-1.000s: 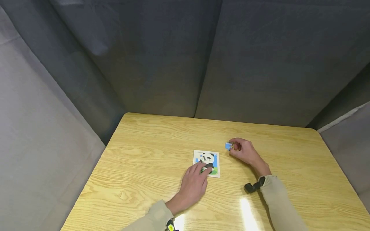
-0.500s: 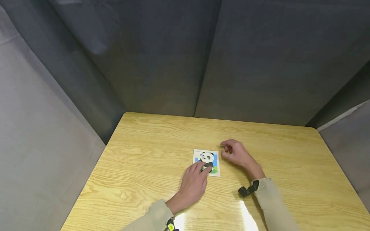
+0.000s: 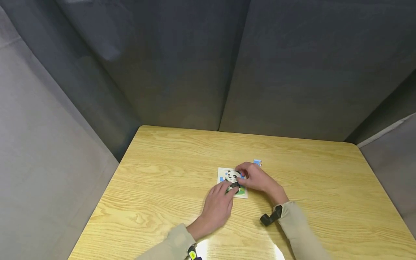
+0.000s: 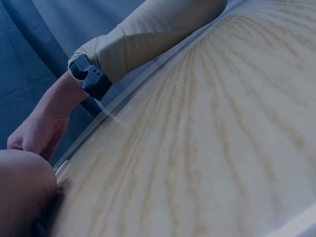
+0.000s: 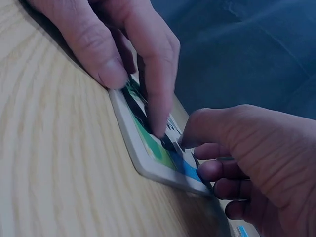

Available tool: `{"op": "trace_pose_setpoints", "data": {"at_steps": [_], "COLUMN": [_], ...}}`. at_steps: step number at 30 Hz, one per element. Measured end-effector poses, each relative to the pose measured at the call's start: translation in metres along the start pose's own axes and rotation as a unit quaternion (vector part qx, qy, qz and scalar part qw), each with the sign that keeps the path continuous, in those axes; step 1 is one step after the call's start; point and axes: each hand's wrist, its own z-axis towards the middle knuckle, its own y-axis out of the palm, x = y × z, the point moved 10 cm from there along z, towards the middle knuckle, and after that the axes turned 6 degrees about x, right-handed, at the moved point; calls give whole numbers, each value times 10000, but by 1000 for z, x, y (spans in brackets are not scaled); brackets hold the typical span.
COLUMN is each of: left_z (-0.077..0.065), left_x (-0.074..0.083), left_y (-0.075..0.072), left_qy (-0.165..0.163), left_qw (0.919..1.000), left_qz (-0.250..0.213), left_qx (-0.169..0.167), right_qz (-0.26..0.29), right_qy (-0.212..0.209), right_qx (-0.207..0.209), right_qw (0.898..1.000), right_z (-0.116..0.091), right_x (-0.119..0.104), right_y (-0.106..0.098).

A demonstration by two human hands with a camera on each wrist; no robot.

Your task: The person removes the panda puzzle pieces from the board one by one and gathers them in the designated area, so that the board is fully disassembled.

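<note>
In the head view, a small panda jigsaw puzzle (image 3: 232, 175) in a white frame (image 3: 220, 170) lies mid-table. My left hand (image 3: 217, 206) rests its extended fingers over the lower part of the picture. In the right wrist view, its thumb touches the frame edge and another finger presses the picture. My right hand (image 3: 258, 177) comes in from the right, thumb and index finger pinching at a blue and white puzzle piece (image 5: 185, 165) at the puzzle's upper right corner. Its fingers partly cover that piece. Just beyond the right hand lies a loose blue puzzle piece (image 3: 257, 162).
The wooden table (image 3: 162, 162) spreads around the puzzle, its far edge meeting dark curtains (image 3: 182, 72). A grey curtain (image 3: 42, 162) hangs at the left. Dark wrist cameras (image 3: 271, 216) sit on the sleeve cuffs. Light glares off the near table edge.
My right hand has moved left and nearer, from the loose blue piece to the puzzle's upper right corner. That piece now lies on the table. The left hand stays put.
</note>
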Motion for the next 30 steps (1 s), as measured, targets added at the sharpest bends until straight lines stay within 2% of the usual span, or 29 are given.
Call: {"op": "trace_pose_setpoints", "data": {"at_steps": [7,17,30], "left_z": [0,0,-6], "left_x": [1,1,4], "left_y": [0,-3,6], "left_qy": [4,18,-34], "left_qw": [10000,9998,9991], "left_qz": [-51,-106,85], "left_qx": [29,145,-423], "right_qz": [31,-16,-277], "right_qy": [157,100,487], "right_qx": [-144,-84,-123], "right_qw": [9998,9999,9984], "right_z": [3,4,6], "right_x": [-5,-10,-9], "right_y": [9,12,16]}}
